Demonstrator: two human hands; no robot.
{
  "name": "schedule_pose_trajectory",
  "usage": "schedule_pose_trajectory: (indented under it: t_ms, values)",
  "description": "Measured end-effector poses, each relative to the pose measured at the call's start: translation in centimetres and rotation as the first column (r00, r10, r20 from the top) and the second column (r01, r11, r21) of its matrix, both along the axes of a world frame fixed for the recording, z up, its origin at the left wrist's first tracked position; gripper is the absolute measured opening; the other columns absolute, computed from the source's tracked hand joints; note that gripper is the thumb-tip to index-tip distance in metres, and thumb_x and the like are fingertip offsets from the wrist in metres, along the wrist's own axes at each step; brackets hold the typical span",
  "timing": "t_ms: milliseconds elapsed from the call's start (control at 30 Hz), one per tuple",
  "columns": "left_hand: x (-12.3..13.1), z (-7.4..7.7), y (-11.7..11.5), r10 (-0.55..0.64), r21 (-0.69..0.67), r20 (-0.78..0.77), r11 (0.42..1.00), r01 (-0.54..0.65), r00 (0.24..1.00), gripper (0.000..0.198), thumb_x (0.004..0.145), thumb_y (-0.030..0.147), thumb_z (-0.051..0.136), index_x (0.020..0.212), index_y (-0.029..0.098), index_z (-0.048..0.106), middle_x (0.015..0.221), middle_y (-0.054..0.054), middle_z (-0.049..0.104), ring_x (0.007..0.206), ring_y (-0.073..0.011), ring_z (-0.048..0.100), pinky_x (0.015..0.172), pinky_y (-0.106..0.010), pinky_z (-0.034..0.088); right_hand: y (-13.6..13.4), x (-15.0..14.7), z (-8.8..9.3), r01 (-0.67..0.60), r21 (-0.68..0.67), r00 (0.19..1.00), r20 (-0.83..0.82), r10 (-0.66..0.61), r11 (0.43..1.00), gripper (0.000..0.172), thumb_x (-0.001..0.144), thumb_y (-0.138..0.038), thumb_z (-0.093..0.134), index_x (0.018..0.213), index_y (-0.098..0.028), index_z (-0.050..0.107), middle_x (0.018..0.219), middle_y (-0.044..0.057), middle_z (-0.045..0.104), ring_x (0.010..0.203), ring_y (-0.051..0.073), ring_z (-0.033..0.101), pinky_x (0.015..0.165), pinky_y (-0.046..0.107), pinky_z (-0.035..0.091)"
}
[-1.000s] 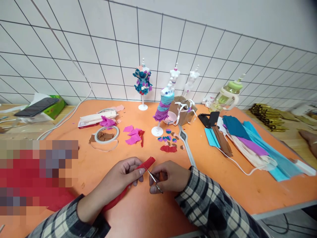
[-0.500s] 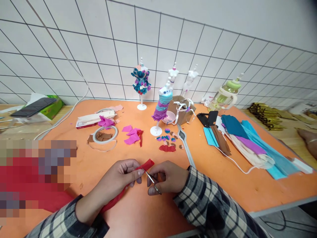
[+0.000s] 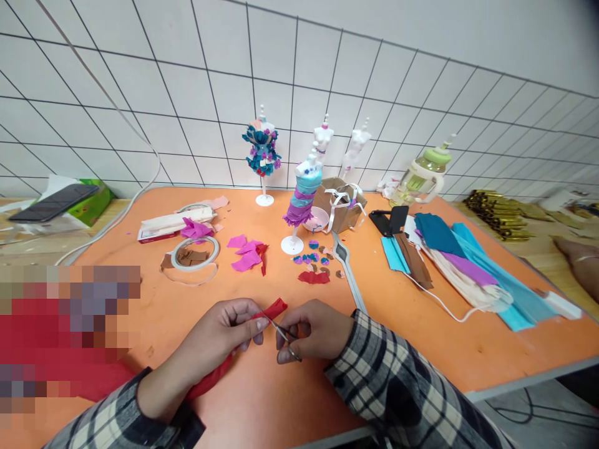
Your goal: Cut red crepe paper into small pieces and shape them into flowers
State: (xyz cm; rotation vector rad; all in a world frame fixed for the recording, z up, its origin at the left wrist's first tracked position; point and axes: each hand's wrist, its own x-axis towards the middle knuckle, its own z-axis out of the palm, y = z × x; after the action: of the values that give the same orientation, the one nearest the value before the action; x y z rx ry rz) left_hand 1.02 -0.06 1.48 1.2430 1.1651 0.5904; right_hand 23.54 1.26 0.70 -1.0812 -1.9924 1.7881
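Note:
My left hand (image 3: 236, 325) pinches a long red strip (image 3: 275, 308) that looks like crepe paper; its end pokes out past the fingertips and the rest trails below my wrist. In my right hand (image 3: 312, 330) is a small pair of scissors (image 3: 283, 337), my fingers in the handles. The blades lie against the strip close to my left thumb. Beyond my hands, a small dress form (image 3: 306, 187) wrapped in blue and purple paper stands upright. Round paper pieces (image 3: 312, 257) and a cut red piece (image 3: 314, 277) lie in front of it.
Pink paper scraps (image 3: 248, 254) and a tape roll (image 3: 194, 253) lie to the left. A decorated dress form (image 3: 262, 153) stands at the back, beside a brown paper box (image 3: 340, 206). On the right are folded paper strips (image 3: 472, 268), a black stand (image 3: 390, 221) and a bottle (image 3: 423, 174).
The scissors blades have closed further on the red strip, beside my left thumb. Both hands keep nearly the same place; the whole view has shifted slightly.

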Motion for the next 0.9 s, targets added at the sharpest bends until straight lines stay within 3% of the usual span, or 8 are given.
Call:
schedule_pose_trajectory:
  t_ms: [433,900]
  values:
    - [0.2,0.6,0.1,-0.012,-0.01,0.012,1.0,0.013,1.0,0.044,0.072,0.058,0.076,0.067,0.017,0.063,0.057,0.003,0.059,0.046,-0.0077,0.039,0.045,-0.021,0.027,0.0,-0.4,-0.8,-0.009,0.01,0.998,-0.061,0.009,1.0,0.03,0.073,-0.043,0.081,0.085,-0.017,0.074,0.061,-0.006,0.056,0.058,0.007,0.044,0.053,0.021,0.032]
    - [0.2,0.3,0.0,-0.017,-0.02,-0.003,1.0,0.017,1.0,0.04,0.074,0.055,0.076,0.068,0.017,0.064,0.058,0.002,0.059,0.045,-0.0079,0.039,0.045,-0.021,0.028,0.0,-0.6,-0.9,0.017,-0.006,1.0,-0.008,-0.017,1.0,0.035,0.07,-0.044,0.083,0.09,-0.016,0.078,0.059,-0.007,0.054,0.056,0.007,0.042,0.051,0.02,0.03]
